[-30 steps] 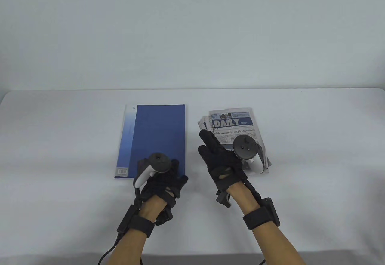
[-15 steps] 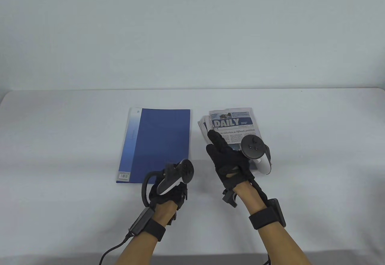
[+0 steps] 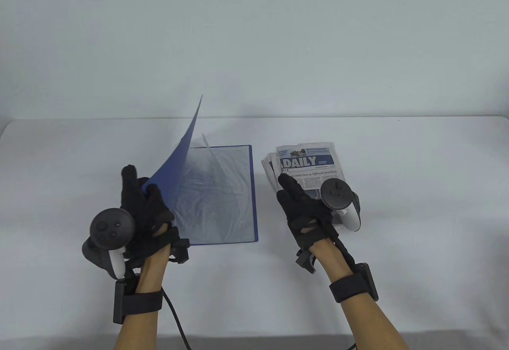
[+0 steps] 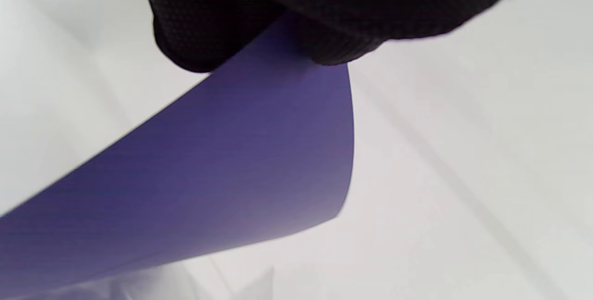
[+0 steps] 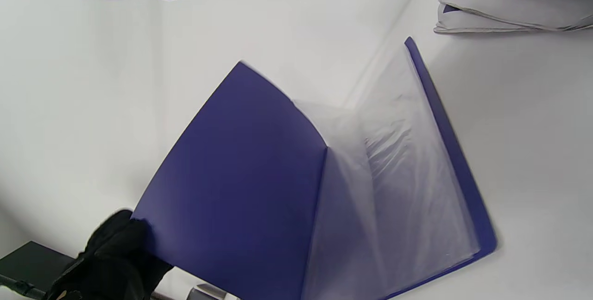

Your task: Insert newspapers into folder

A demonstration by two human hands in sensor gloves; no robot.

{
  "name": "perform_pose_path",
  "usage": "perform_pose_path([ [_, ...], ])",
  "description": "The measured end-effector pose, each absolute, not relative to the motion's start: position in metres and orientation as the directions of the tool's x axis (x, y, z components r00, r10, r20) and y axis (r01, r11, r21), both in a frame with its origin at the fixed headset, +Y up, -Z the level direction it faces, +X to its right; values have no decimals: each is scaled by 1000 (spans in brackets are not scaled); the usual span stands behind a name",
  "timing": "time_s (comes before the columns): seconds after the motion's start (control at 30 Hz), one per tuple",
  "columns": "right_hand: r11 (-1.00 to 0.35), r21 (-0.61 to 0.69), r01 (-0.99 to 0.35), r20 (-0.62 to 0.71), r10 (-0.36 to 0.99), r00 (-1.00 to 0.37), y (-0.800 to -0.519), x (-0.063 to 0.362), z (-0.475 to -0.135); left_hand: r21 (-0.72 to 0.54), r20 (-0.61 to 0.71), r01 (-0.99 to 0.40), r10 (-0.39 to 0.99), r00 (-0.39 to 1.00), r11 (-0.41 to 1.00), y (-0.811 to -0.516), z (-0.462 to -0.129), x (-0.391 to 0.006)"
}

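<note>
Blue plastic folder (image 3: 222,195) lies open on the white table (image 3: 417,191). The left hand (image 3: 145,219) pinches its lifted cover (image 3: 175,159). Just right, the right hand (image 3: 304,213) rests flat, fingers spread, on the folded newspapers (image 3: 306,163).

- Bright, even, cool light fills the room, and shadows on the white table (image 3: 417,167) are soft and faint.
- The table view is sharp.
- The clear sleeves (image 3: 222,195) carry a pale sheen.
- In the left wrist view, the gloved fingers (image 4: 324,8) are blurred.
- The blue cover's (image 5: 241,170) top edge smears.
</note>
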State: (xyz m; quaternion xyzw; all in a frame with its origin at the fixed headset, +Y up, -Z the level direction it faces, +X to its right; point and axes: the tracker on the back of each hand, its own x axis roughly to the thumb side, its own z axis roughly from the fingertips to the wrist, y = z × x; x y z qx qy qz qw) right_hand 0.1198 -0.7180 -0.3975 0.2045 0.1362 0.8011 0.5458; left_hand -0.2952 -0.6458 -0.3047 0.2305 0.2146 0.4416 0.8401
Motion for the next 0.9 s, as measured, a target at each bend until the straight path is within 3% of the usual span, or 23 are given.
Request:
perform_pose_path([
  [0.1, -374, 447, -813, 168, 927, -334, -721, 119, -397, 644, -287, -599, 876, 387, 476, -656, -297, -321],
  [0.2, -372, 456, -809, 162, 928, -336, -722, 119, -396, 607, -507, -535, 805, 310, 588, -674, -297, -346],
  [0.27, -371, 460, -807, 158, 928, -337, -723, 117, -395, 514, -666, -528, 703, 251, 676, -698, -301, -363],
  [0.33, -370, 469, -802, 152, 928, -339, -724, 116, -395, 342, -820, -539, 525, 229, 770, -726, -306, -374],
  [0.43, -367, 486, -793, 141, 929, -343, -726, 112, -394, 72, -920, -538, 265, 290, 840, -759, -319, -372],
  [0.5, -369, 497, -785, 140, 927, -347, -727, 110, -394, -73, -921, -502, 134, 365, 862, -769, -330, -361],
  [0.57, -370, 502, -782, 137, 927, -350, -728, 110, -394, -96, -893, -458, 127, 431, 884, -767, -340, -346],
  [0.7, -345, 506, -791, 123, 936, -330, -728, 111, -396, -113, -805, -456, 188, 563, 883, -758, -364, -318],
  [0.8, -334, 507, -794, 120, 940, -319, -727, 111, -396, -24, -770, -558, 340, 539, 830, -750, -381, -304],
  [0.9, -329, 521, -788, 121, 942, -313, -727, 107, -396, -80, -769, -625, 351, 535, 777, -750, -404, -295],
])
